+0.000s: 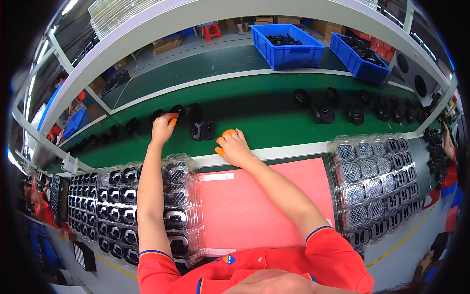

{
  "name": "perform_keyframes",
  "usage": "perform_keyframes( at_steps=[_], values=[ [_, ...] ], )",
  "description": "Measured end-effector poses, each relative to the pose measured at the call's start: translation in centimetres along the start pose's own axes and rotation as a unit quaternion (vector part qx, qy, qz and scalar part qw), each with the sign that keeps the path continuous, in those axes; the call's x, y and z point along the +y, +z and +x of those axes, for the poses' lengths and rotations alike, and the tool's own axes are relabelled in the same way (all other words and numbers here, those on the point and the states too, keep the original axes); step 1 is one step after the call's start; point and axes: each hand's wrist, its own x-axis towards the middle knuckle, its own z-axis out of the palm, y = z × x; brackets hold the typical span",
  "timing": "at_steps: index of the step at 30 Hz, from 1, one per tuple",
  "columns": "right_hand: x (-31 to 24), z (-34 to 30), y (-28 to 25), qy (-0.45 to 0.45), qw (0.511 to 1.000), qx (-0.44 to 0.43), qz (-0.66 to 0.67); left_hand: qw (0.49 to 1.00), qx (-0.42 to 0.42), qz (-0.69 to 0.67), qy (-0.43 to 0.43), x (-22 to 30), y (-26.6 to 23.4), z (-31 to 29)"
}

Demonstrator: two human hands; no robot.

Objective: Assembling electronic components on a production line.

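Both my hands wear orange finger covers and reach over a green conveyor belt (274,103). My left hand (164,129) is closed, its fingertips at a small rounded black plastic part (176,109). Another dark part (156,115) lies just left of those fingers. My right hand (236,148) hovers at the belt's near edge, fingers bent and apart, with nothing seen in it. Between the hands are a glossy black part (198,131) and a darker part (194,110) behind it.
Clear plastic trays with black parts stand left (115,196) and right (374,181) of a pink sheet (264,206). More black parts (356,115) line the belt. Blue bins (289,56) of dark pieces sit behind, under a white frame (245,20). Other people work at both sides.
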Motion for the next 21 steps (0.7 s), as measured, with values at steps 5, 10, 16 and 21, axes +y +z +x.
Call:
perform_keyframes(
  at_steps=[5,10,16,21],
  values=[
    [0.0,0.3,-0.2,0.009,1.0,0.0,-0.011,1.0,-0.002,0.007,-0.008,-0.3,0.0,0.0],
    [0.5,-0.1,0.7,-0.017,0.997,0.071,-0.014,1.0,-0.01,0.006,-0.004,-0.2,0.2,0.2],
    [0.3,-0.1,0.6,-0.005,0.998,0.066,-0.021,1.0,-0.015,0.006,-0.011,-0.3,0.1,0.0],
    [0.1,0.5,-0.1,-0.003,0.995,0.099,-0.008,0.999,-0.018,0.021,-0.019,0.2,-0.1,-0.2]
  ],
)
